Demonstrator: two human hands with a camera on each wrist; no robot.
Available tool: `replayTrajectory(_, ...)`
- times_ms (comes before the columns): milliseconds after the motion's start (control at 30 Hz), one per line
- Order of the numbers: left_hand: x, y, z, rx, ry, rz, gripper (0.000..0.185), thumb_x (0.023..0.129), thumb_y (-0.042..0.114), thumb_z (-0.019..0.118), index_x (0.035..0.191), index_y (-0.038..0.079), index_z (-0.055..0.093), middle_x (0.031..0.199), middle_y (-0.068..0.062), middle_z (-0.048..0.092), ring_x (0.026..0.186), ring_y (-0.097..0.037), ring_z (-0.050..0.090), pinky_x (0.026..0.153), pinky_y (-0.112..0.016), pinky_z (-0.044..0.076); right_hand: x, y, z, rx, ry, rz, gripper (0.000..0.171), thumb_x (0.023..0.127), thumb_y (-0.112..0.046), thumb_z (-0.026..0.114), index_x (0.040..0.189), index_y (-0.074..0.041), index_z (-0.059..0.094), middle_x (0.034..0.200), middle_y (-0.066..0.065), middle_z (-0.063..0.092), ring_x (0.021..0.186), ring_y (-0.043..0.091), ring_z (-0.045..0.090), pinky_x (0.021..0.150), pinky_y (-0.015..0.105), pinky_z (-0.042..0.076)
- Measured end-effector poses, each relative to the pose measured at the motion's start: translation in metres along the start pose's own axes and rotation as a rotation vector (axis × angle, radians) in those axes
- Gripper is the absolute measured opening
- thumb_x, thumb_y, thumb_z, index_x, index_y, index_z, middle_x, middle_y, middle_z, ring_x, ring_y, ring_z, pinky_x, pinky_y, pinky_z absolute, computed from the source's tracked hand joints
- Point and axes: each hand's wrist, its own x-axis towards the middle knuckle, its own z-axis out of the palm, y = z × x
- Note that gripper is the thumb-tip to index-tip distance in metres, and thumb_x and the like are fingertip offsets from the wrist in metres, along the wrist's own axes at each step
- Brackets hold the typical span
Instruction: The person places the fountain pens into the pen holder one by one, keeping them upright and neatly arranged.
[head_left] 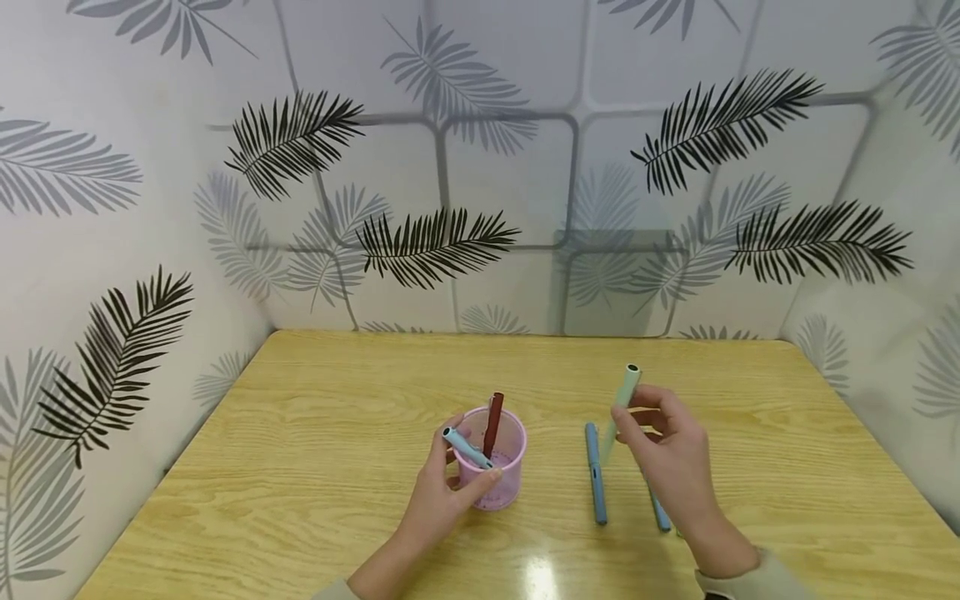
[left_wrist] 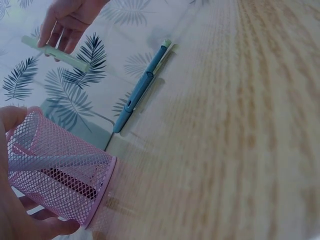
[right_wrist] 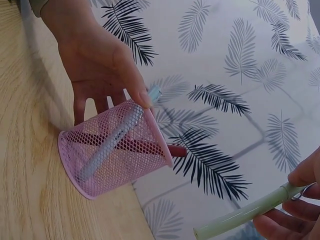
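My left hand [head_left: 441,493] holds a pink mesh pen cup [head_left: 512,485] on the table, fingers and thumb round its side. Inside it lean a dark red pen [head_left: 492,423] and a light blue pen [head_left: 467,447], both sticking out above the rim. To the right of the cup, my right hand [head_left: 678,462] pinches a pale green pen [head_left: 627,390] above the table. The right wrist view shows the green pen [right_wrist: 240,215] with its metal clip near the fingers. A blue pen [head_left: 596,477] lies on the table between the cup and my right hand.
Another blue pen [head_left: 660,510] lies partly hidden under my right hand, with a bit of something greenish beside it. The wood-grain table [head_left: 300,433] meets a leaf-patterned backdrop [head_left: 495,183] at its back and sides.
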Motion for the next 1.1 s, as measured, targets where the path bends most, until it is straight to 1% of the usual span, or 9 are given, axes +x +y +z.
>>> replayTrajectory(167, 0.0, -0.001, 0.0, 0.004, 0.007, 0.009, 0.073, 0.083, 0.014, 0.07, 0.142, 0.006, 0.028, 0.129, -0.024, 0.045, 0.111, -0.036, 0.047, 0.082, -0.047, 0.048, -0.001, -0.005, 0.01, 0.049, -0.007, -0.042, 0.021, 0.084, 0.003, 0.065, 0.104, 0.0, 0.06, 0.096, 0.009, 0.06, 0.077, 0.011, 0.062, 0.061, 0.03, 0.055)
replayTrajectory(400, -0.001, -0.001, 0.0, 0.006, 0.005, 0.009, 0.073, 0.084, 0.014, 0.07, 0.142, 0.006, 0.028, 0.13, -0.024, 0.044, 0.111, -0.036, 0.047, 0.082, -0.048, 0.048, -0.001, -0.008, 0.019, 0.086, -0.017, -0.072, 0.025, 0.084, 0.004, 0.065, 0.108, -0.001, 0.059, 0.097, 0.01, 0.06, 0.077, 0.011, 0.062, 0.061, 0.028, 0.055)
replayTrajectory(600, 0.0, -0.001, 0.001, 0.014, 0.002, 0.021, 0.072, 0.084, 0.012, 0.069, 0.142, 0.004, 0.027, 0.129, -0.025, 0.044, 0.111, -0.037, 0.047, 0.081, -0.046, 0.049, 0.001, -0.012, 0.028, 0.121, -0.043, -0.134, 0.028, 0.084, 0.006, 0.064, 0.111, 0.0, 0.058, 0.097, 0.012, 0.059, 0.077, 0.013, 0.062, 0.061, 0.028, 0.054)
replayTrajectory(733, 0.0, -0.002, 0.001, 0.017, 0.001, 0.024, 0.072, 0.084, 0.012, 0.069, 0.142, 0.003, 0.026, 0.13, -0.025, 0.044, 0.111, -0.037, 0.047, 0.081, -0.046, 0.049, 0.001, -0.016, 0.035, 0.138, -0.066, -0.125, 0.026, 0.084, 0.003, 0.064, 0.11, -0.002, 0.059, 0.098, 0.01, 0.06, 0.079, 0.014, 0.062, 0.063, 0.028, 0.054)
replayTrajectory(833, 0.002, -0.013, 0.002, 0.012, 0.005, 0.021, 0.073, 0.084, 0.012, 0.069, 0.143, 0.006, 0.026, 0.13, -0.024, 0.044, 0.112, -0.038, 0.047, 0.082, -0.048, 0.049, 0.001, -0.019, 0.04, 0.143, -0.085, -0.112, 0.026, 0.084, 0.002, 0.065, 0.109, -0.003, 0.06, 0.098, 0.01, 0.06, 0.08, 0.012, 0.062, 0.063, 0.027, 0.054)
replayTrajectory(967, 0.006, -0.032, 0.003, 0.016, 0.012, 0.019, 0.074, 0.083, 0.014, 0.07, 0.143, 0.014, 0.027, 0.132, -0.02, 0.044, 0.113, -0.035, 0.047, 0.082, -0.046, 0.049, 0.001, -0.02, 0.047, 0.12, -0.102, -0.116, 0.026, 0.084, 0.002, 0.066, 0.108, -0.004, 0.06, 0.098, 0.009, 0.061, 0.081, 0.012, 0.062, 0.063, 0.025, 0.053)
replayTrajectory(1033, 0.007, -0.035, 0.003, 0.022, 0.014, 0.016, 0.074, 0.083, 0.016, 0.071, 0.143, 0.017, 0.027, 0.132, -0.017, 0.044, 0.113, -0.033, 0.047, 0.082, -0.043, 0.05, 0.001, -0.02, 0.05, 0.111, -0.108, -0.112, 0.026, 0.084, 0.003, 0.065, 0.108, -0.002, 0.059, 0.099, 0.01, 0.061, 0.083, 0.014, 0.063, 0.064, 0.024, 0.053)
replayTrajectory(1100, 0.007, -0.034, 0.003, 0.02, 0.015, 0.013, 0.074, 0.083, 0.016, 0.071, 0.143, 0.017, 0.027, 0.132, -0.017, 0.044, 0.113, -0.033, 0.047, 0.082, -0.044, 0.05, 0.001, -0.019, 0.053, 0.115, -0.105, -0.104, 0.026, 0.083, 0.005, 0.065, 0.108, -0.001, 0.059, 0.098, 0.012, 0.061, 0.083, 0.015, 0.063, 0.065, 0.023, 0.053)
